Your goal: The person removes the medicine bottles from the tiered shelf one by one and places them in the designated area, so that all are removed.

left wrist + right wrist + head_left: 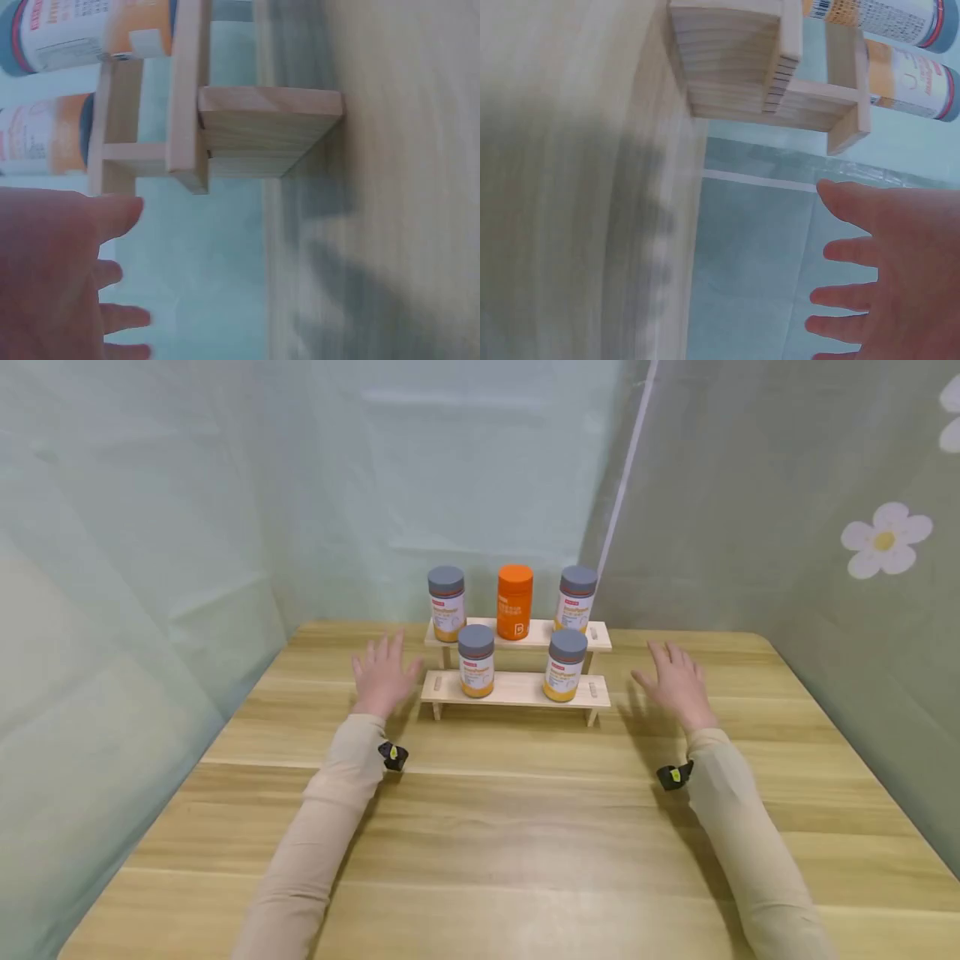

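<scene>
My left hand [383, 675] is held over the table to the left of a two-tier wooden rack [517, 689], fingers spread and holding nothing. On the other side, my right hand [681, 687] is likewise spread, a short gap from the rack's right end. The upper tier carries an orange bottle [514, 603] between two grey-capped supplement bottles, one left [447, 606] and one right [575, 600]. Two more grey-capped bottles stand upright on the lower tier, a left bottle [476, 662] and a right bottle [565, 667]. In both wrist views the thumb points toward the rack's end.
The wood-grain table [517, 827] stretches from the rack toward me. Pale cloth [480, 468] hangs behind and at the left. A grey-green curtain [750, 510] with white flowers hangs at the right. Each sleeve wears a small black wrist camera.
</scene>
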Tool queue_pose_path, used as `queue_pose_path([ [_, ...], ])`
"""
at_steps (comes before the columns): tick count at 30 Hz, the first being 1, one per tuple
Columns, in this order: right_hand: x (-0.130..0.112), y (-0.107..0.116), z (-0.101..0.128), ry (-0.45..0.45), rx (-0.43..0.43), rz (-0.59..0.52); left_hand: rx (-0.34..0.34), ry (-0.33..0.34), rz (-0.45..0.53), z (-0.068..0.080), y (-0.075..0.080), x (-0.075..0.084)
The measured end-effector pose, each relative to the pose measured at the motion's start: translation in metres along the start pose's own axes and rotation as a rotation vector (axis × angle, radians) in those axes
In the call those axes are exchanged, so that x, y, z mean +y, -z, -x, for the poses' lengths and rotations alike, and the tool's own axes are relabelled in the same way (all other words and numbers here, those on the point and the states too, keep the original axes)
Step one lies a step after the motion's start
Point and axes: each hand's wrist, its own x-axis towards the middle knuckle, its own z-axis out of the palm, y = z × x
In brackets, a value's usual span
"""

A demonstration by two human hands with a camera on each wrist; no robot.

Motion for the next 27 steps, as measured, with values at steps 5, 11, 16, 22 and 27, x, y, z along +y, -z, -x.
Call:
queue_pose_path([
  [5,-0.002,0.003,0.000,0.013,0.044,-0.005,-0.116,-0.013,0.110,0.002,0.007,-0.002],
  [11,-0.002,0.004,-0.001,0.026,0.067,-0.013,-0.265,-0.046,0.337,0.001,0.008,-0.004],
  [16,-0.006,0.004,-0.004,0.044,0.086,-0.108,-0.309,-0.066,0.428,0.003,0.005,-0.004],
  [22,-0.013,0.005,-0.012,0.073,0.140,-0.306,-0.353,-0.075,0.486,0.003,-0.002,-0.008],
  [27,-0.023,0.005,-0.018,0.079,0.196,-0.462,-0.365,-0.082,0.543,-0.002,-0.004,-0.013],
])
